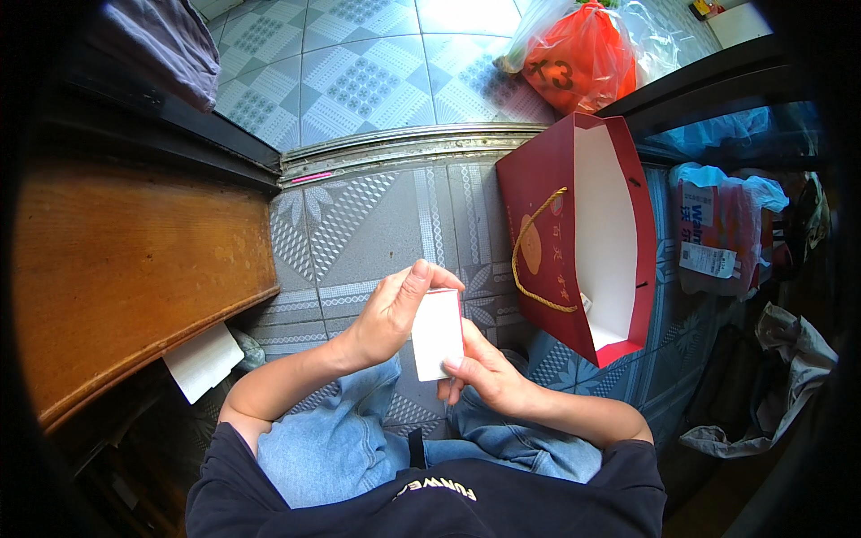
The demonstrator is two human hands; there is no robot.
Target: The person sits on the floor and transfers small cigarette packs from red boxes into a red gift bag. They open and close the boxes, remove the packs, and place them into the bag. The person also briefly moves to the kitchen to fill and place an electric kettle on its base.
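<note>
Before me, between my knees, a small flat white box or card with a red edge is held upright in the picture. My right hand grips its lower right part, with the thumb on the white face. My left hand is at its upper left, with the thumb and fingers around the top end; the fingers behind it are partly hidden. A large dark red paper gift bag with a gold rope handle stands to the right, its mouth open, with a small pale item low inside.
A wooden cabinet lies at the left, with white paper under its edge. A metal door track crosses ahead. Beyond it sits a red plastic bag. Plastic-wrapped packs and a crumpled grey bag are at the right.
</note>
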